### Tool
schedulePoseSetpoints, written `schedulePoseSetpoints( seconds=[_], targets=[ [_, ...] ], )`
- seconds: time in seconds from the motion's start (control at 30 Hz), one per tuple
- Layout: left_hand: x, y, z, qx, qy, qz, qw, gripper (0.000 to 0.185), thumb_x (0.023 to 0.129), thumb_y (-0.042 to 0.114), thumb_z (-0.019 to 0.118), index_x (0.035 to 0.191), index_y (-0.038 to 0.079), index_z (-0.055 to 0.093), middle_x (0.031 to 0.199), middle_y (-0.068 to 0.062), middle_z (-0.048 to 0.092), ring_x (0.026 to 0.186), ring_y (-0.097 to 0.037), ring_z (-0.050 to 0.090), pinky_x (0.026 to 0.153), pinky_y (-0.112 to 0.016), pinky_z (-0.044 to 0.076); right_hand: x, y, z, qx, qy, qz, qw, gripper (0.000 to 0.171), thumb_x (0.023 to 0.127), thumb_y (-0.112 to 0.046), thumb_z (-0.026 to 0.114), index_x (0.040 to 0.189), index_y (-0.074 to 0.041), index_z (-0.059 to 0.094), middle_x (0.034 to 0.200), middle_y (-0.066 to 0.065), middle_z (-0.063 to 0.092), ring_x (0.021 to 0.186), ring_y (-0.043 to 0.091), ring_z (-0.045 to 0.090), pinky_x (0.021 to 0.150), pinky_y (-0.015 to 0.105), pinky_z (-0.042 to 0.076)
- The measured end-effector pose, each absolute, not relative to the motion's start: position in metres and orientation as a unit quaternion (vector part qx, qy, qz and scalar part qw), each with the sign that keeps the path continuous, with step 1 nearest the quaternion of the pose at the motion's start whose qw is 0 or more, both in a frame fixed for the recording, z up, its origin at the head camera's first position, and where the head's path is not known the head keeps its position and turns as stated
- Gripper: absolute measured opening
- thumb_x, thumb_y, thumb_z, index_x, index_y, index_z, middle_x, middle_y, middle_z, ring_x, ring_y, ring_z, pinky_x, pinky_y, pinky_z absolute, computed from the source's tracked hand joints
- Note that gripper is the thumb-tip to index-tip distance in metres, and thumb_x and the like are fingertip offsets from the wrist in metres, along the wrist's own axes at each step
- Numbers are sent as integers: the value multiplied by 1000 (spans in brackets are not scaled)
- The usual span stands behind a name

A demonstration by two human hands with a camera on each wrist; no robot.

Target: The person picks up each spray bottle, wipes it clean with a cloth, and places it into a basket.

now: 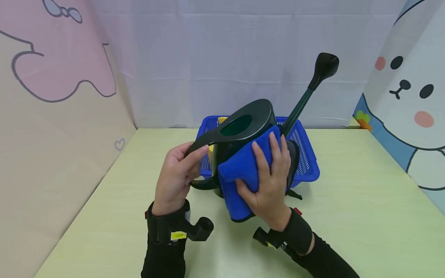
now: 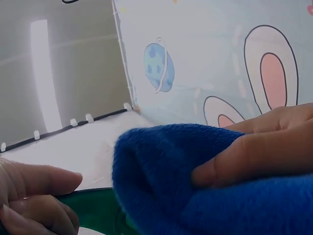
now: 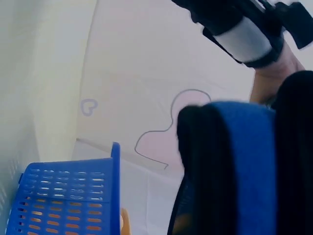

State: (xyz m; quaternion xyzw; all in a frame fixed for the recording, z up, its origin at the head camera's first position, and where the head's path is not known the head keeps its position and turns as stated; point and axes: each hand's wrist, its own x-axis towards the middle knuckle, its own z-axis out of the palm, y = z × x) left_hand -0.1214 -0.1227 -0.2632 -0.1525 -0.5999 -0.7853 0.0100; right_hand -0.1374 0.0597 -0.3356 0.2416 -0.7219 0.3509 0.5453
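- Nearest my view, two black wrist mounts are sitting low over the pale green worktop (image 1: 347, 216), one strapped on each forearm.
- Starting at the left, my left hand (image 1: 175, 175) is curling its fingers and thumb around the handle of the dark green watering can (image 1: 243, 125), holding it steady, tipped above the worktop just in front of the blue basket (image 1: 306, 154).
- Moving right, a folded blue cloth (image 1: 243, 170) is lying against the near side of the can's body, between the can and my palm.
- My right hand (image 1: 272, 179) is pressing that cloth on with fingers spread and mostly straight; it is not gripping, only pushing flat, as the left wrist view shows with fingertips (image 2: 230, 166) sinking into the pile.
- As I judge it, wiping well here means keeping the left grip firm so the can is not rolling, keeping the cloth folded thick under the palm, and working along the curve of the body rather than across the rim.
- The can's long axis is running from the handle, low at the left and near me, through the body and up the spout (image 1: 299, 104); the rose (image 1: 326, 65) is pointing up, away and to the right, above the basket.
- The filling opening is facing upward, tilted slightly toward me.
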Motion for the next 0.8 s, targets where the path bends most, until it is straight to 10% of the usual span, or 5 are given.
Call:
schedulePoseSetpoints(
  seconds=[0.37,0.8],
  targets=[
    [-124,-114,-265,-142,-620,-772,-1,8,91,11,50,88,7,57,53,4,36,45,-8,34,45,-18,28,-136,46,-346,314,-706,181,608,48,86,-48,49,119,-13,57,127,22,48,130,46,29,103,59,18],
    [-121,-112,-263,-134,-629,-766,-22,7,91,12,51,88,8,55,57,3,37,47,-9,33,46,-19,28,-148,83,-319,265,-697,425,513,55,87,-55,41,132,-25,47,143,13,36,136,38,25,105,59,25]
  ],
)
